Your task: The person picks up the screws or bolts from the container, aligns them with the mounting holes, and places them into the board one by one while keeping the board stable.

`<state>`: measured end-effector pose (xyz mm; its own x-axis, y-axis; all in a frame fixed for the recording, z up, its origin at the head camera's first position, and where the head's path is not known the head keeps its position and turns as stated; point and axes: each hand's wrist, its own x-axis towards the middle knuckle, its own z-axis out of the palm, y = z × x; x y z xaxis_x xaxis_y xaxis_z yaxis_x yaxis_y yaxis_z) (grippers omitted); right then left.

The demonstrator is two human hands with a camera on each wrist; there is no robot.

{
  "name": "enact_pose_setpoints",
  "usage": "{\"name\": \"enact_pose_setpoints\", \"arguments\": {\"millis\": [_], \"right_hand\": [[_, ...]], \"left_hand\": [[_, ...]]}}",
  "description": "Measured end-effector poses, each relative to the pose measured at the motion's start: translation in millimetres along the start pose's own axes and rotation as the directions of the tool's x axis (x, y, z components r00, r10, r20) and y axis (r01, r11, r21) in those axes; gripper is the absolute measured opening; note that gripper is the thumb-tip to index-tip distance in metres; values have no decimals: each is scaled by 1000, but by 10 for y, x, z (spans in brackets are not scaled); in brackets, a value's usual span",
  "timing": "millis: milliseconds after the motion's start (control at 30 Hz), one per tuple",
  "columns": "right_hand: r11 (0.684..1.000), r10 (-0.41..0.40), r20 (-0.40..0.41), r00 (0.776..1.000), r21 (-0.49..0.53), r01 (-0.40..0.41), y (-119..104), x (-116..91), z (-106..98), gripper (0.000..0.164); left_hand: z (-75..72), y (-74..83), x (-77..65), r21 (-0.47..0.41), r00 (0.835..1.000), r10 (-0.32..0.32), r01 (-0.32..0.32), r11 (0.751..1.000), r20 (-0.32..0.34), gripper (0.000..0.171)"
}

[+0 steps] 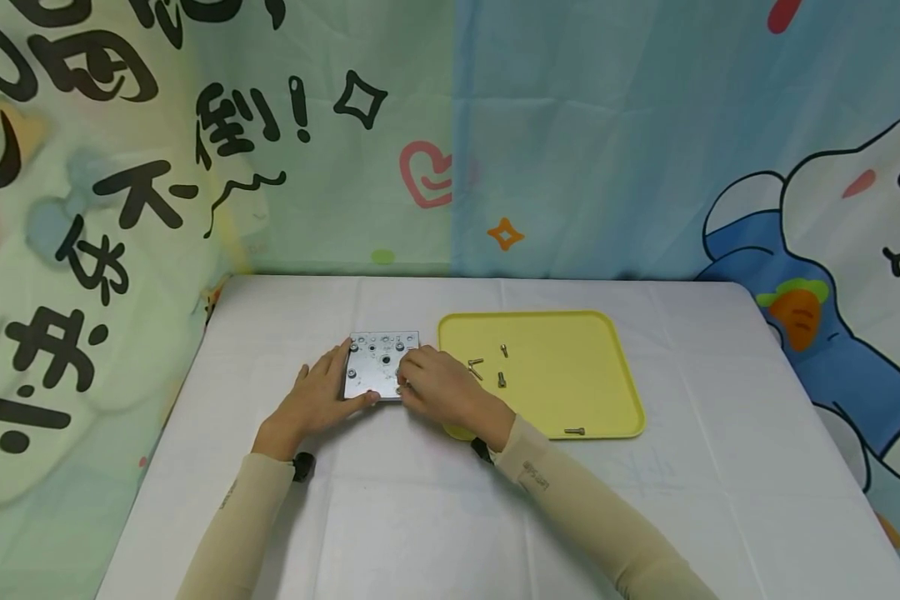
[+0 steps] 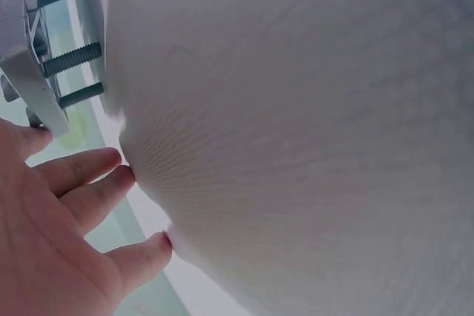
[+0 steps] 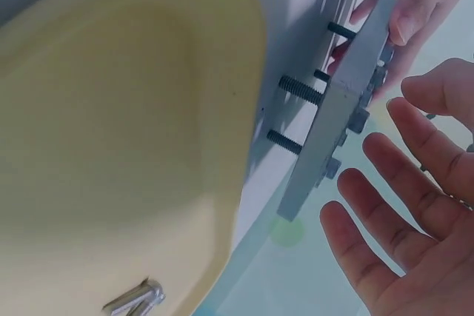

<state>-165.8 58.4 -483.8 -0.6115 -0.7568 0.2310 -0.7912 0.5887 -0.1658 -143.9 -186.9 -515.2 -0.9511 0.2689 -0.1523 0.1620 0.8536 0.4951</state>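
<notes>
A flat silver metal plate (image 1: 367,383) with several bolts through it lies left of the tray. In the right wrist view its threaded shanks (image 3: 300,90) stick out below, raising it off the white cloth. My left hand (image 1: 317,396) steadies the plate, with fingers along its left edge and the thumb at the near edge. Several left fingertips (image 2: 122,172) rest on the cloth. Over the plate's right side is my right hand (image 1: 442,383), its fingers spread and slightly bent. Its thumb and forefinger tips are close to the bolt head (image 3: 359,120) at the near right corner.
A yellow tray (image 1: 570,375) stands on the white-covered table (image 1: 420,517), just right of the plate and partly under my right hand. Several loose bolts (image 1: 502,380) lie in it, one (image 1: 574,431) by the near rim. Printed curtains (image 1: 570,167) hang behind the table.
</notes>
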Motion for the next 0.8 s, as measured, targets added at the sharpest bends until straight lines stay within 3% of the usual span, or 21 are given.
{"name": "enact_pose_setpoints", "arguments": {"millis": [167,400,633,800], "right_hand": [[998,67,29,997,11,-67,110,-89,-85,8],[982,186,44,982,23,-187,437,-326,-235,7],[965,243,2,970,100,-242,726,-771,-389,8],[942,315,25,949,113,-315,835,-1141,-502,9]], "left_hand": [[3,3,2,1,1000,-1,1,1000,3,113],[-18,27,-2,-10,1000,4,-4,1000,1,112],[-19,30,1,-13,1000,2,-2,1000,9,112],[-14,22,-2,-14,1000,-3,3,1000,17,113]]}}
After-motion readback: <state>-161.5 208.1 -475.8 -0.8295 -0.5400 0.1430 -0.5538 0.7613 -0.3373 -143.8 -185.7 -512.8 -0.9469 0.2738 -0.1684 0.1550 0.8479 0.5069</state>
